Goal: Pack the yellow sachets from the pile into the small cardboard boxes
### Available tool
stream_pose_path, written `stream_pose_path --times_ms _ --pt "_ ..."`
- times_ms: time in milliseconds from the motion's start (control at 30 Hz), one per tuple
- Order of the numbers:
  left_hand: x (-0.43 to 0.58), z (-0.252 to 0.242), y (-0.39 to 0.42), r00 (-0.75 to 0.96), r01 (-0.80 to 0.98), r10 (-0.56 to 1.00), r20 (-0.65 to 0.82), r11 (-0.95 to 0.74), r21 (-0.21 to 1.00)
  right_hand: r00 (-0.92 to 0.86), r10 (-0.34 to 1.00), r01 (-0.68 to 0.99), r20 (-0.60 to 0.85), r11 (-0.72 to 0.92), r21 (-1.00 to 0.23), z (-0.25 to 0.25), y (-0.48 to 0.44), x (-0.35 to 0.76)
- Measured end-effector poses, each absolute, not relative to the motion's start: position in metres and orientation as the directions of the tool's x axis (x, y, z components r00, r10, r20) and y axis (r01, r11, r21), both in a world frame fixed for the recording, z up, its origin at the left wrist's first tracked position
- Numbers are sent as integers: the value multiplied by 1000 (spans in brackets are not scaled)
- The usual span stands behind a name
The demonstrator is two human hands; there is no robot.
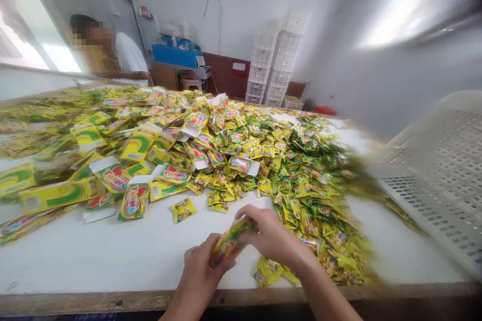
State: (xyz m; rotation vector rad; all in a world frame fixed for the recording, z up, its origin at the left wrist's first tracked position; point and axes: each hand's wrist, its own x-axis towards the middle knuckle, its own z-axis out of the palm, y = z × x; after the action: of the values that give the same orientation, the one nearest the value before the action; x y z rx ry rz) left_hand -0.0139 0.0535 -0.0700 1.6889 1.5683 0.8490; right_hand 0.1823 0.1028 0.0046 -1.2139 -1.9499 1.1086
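My left hand [205, 268] is closed around a small printed yellow-and-green carton [229, 247], held tilted just above the white table near its front edge. At the carton's upper end, my right hand [265, 233] curls its fingers over shiny green-and-yellow sachets [244, 226]; the fingers partly hide them, and how far they sit inside the carton cannot be seen. One loose yellow sachet [184, 209] lies on the table beyond my left hand. To the right of my right hand spreads a large heap of similar sachets [301, 185].
Cartons [137, 143], several with flaps open, are piled at the left and middle of the white table [94, 256]. A white perforated basket [433, 185] stands tilted at right. Stacked crates [276, 65] rise behind. A co-worker [113, 52] sits at the far left.
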Motion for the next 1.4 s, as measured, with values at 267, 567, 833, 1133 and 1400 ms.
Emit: stream_pose_path --times_ms 267,567,833,1133,1400 --pt "2 -58 54 219 -181 967 -127 168 969 -445 852 569 276 507 -647 -7 94 160" --pt "8 -56 47 235 -180 957 -170 214 960 -159 973 299 169 211 -931 -39 61 195" --pt "2 -33 49 346 -194 884 -315 396 897 -311 891 -309 -330 -423 -852 -63 60 184" --pt "-2 -41 48 365 -316 863 -350 468 825 -212 925 -173 -314 -352 -920 -33 60 172" --pt "-2 -47 56 173 -211 925 -338 371 904 -107 972 -147 -207 -222 -964 -44 63 171"
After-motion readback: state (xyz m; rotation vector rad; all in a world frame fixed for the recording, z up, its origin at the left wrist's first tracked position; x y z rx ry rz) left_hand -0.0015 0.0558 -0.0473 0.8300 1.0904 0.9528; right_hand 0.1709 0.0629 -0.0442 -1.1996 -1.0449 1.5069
